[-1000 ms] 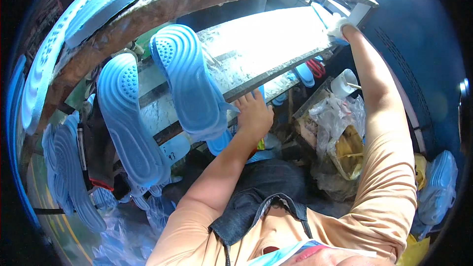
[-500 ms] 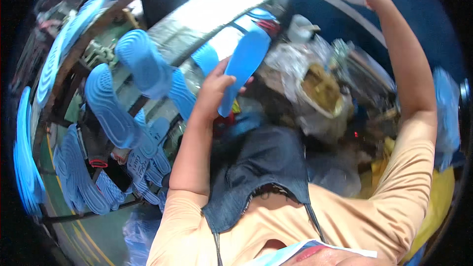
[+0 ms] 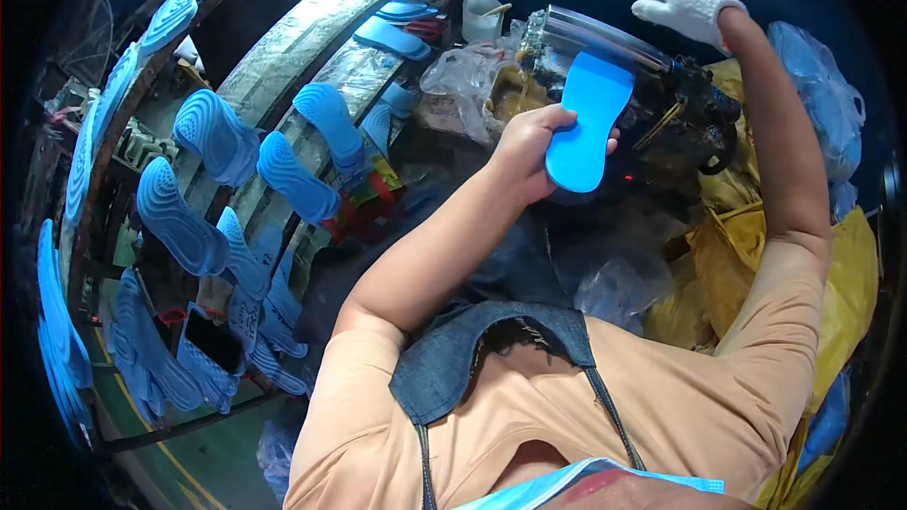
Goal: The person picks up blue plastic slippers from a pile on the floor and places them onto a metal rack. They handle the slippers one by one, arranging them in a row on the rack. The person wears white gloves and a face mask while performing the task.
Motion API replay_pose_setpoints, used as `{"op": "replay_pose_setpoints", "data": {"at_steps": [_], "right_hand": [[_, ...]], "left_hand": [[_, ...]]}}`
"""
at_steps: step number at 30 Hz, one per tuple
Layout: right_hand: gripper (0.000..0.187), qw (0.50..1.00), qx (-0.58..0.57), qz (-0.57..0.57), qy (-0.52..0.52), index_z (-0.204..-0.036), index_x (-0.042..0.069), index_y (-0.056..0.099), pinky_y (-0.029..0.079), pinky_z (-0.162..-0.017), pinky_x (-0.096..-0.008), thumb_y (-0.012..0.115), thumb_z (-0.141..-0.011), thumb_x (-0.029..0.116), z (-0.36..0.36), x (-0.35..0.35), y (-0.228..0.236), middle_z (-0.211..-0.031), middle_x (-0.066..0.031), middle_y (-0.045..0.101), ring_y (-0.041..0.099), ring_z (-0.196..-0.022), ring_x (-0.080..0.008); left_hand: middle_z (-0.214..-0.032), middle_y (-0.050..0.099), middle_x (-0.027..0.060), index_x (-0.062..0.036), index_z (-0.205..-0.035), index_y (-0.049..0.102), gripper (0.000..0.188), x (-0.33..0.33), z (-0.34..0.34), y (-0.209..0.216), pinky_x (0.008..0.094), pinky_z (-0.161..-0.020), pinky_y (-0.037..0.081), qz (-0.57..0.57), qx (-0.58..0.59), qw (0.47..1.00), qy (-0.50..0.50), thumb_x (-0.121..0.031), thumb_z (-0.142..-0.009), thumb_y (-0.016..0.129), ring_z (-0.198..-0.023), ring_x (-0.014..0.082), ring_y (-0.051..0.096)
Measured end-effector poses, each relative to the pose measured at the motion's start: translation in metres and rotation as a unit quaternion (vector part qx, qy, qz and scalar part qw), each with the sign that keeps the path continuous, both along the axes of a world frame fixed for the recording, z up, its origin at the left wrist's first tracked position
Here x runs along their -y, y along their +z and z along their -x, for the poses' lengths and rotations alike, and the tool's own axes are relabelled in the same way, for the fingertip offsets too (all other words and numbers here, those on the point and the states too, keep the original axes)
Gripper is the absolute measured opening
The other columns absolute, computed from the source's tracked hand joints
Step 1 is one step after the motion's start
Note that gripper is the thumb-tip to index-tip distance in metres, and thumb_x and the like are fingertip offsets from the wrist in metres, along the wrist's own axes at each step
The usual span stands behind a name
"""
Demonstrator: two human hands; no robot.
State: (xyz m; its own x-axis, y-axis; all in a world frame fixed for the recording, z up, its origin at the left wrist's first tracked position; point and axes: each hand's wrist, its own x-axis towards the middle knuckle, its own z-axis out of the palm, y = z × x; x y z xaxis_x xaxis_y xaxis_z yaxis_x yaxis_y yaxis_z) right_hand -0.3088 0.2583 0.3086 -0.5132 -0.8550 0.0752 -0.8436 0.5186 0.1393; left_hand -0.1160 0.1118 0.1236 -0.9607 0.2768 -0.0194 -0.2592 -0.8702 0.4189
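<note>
L hand [image 3: 531,149] is gripping a blue insole [image 3: 595,118] approx. mid-length: thumb is lapping over one edge, fingers [image 3: 613,140] are curling round the other, so they're pinching it. Insole is slanting up, its top end overlapping a shiny metal roller [image 3: 605,34] in view; can't tell if they're touching. R hand [image 3: 684,6], in a white glove, is hanging raised nr the roller, thumb & fingers spreading apart. Over L, more insoles [image 3: 328,121] are lying on long planks [image 3: 316,33]. White cup [image 3: 481,25] w/ a stick is standing nr a clear plastic bag [image 3: 460,85]; yellow sacks [image 3: 847,269] are bulging by the R arm.
</note>
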Motion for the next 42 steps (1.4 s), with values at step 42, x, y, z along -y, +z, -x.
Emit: {"op": "replay_pose_setpoints", "data": {"at_steps": [42], "right_hand": [[0.051,0.92,0.292,0.113,-0.238,-0.1,0.008,0.063,0.046,-0.059,-0.0323,0.054,-0.089,0.057,0.076,0.418,-0.098,-0.077,-0.0029,0.056,0.053,-0.066,-0.0146]], "left_hand": [[-0.135,0.049,0.0298,0.0025,-0.143,0.031,0.077,0.279,-0.135,-0.138,0.0551,-0.106,0.032,0.836,0.363,0.281,0.3,-0.034,-0.084,0.063,-0.125,0.0462,0.048]]}}
